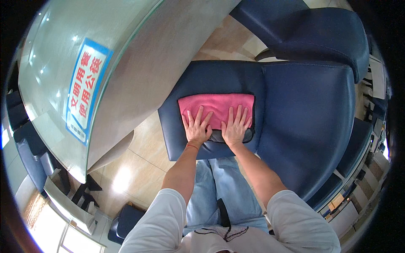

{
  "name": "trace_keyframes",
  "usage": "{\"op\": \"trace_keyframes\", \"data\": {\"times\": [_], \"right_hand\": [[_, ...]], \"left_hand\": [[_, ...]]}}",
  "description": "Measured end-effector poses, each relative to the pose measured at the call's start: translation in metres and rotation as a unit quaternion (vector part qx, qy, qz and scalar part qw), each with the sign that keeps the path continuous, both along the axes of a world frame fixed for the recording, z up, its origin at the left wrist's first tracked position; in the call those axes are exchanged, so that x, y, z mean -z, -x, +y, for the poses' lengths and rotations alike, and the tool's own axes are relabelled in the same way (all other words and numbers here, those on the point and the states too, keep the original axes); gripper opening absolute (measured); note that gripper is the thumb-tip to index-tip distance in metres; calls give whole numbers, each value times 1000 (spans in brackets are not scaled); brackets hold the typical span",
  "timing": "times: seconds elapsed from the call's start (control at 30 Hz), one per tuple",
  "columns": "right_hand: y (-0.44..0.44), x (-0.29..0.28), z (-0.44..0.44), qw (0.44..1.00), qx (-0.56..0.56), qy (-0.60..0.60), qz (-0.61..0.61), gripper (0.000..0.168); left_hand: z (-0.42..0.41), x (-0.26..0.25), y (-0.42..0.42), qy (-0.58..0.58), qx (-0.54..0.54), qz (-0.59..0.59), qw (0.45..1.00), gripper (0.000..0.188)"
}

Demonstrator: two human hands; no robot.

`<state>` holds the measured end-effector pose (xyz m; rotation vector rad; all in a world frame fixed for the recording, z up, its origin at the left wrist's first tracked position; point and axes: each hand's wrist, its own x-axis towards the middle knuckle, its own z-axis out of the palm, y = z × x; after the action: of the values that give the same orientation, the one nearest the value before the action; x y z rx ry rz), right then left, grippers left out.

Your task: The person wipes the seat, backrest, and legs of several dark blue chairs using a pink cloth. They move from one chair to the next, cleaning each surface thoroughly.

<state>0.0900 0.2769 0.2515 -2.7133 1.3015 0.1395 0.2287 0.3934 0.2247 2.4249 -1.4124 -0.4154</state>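
A pink cloth (215, 102) with a black edge lies spread on the seat (218, 74) of a dark blue upholstered chair. Along its near side a dark grey part of the cloth shows. My left hand (197, 127) rests flat on the left half of the cloth, fingers spread. My right hand (235, 126) lies flat on the right half, its fingers apart and pointing away from me. Both palms press on the cloth without gripping it. To the right rises the chair's backrest (307, 123), joined to the seat.
A glass-topped table (126, 63) with a rounded edge overhangs the seat's left side; a sticker with writing (88, 91) is on it. Another blue chair (310, 34) stands beyond. Tiled floor (145, 161) shows at left, and a dark blue seat (129, 219) behind me at left.
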Motion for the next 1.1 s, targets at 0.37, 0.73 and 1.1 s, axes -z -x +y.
{"op": "trace_keyframes", "data": {"times": [0.37, 0.73, 1.1], "right_hand": [[9, -10, -1, 998, 5, -49, -29, 77], [-133, -8, -183, 994, -7, 39, -106, 48], [-254, 8, -94, 993, -11, -96, -70, 42]], "left_hand": [[0, -15, 4, -14, 9, -14, 1000, 68], [-176, -26, -113, 9, -25, -86, 996, 64], [-108, 5, -289, -125, 23, 256, 958, 46]]}}
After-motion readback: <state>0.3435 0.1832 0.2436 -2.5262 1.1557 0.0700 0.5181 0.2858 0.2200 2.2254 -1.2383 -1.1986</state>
